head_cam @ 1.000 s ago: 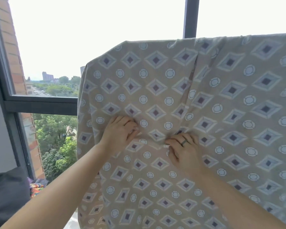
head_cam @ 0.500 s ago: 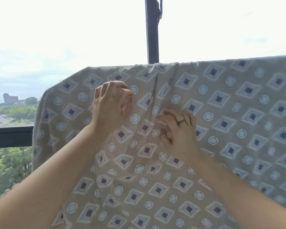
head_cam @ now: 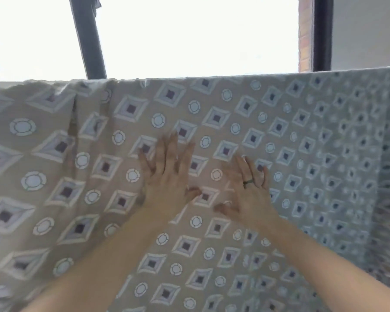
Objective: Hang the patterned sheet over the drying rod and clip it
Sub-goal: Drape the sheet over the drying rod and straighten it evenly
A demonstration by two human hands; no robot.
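The patterned sheet (head_cam: 245, 113), tan with diamonds and circles, hangs draped across the whole view; its top fold runs left to right and hides the rod beneath it. My left hand (head_cam: 167, 176) lies flat on the cloth near the middle, fingers spread and pointing up. My right hand (head_cam: 249, 194), wearing a dark ring, rests flat on the cloth just to its right, fingers apart. Neither hand holds anything. No clip is visible. Vertical creases run down the sheet at the left (head_cam: 73, 131).
Behind the sheet is a bright window with a dark slanted frame post (head_cam: 88, 41) at upper left and another dark post (head_cam: 322, 32) beside a brick strip at upper right. The sheet's right edge (head_cam: 378, 176) hangs near the frame's right side.
Both hands have opened from curled pinches to flat, spread fingers on the cloth. The view has swung to the right and upward along the sheet, with motion blur.
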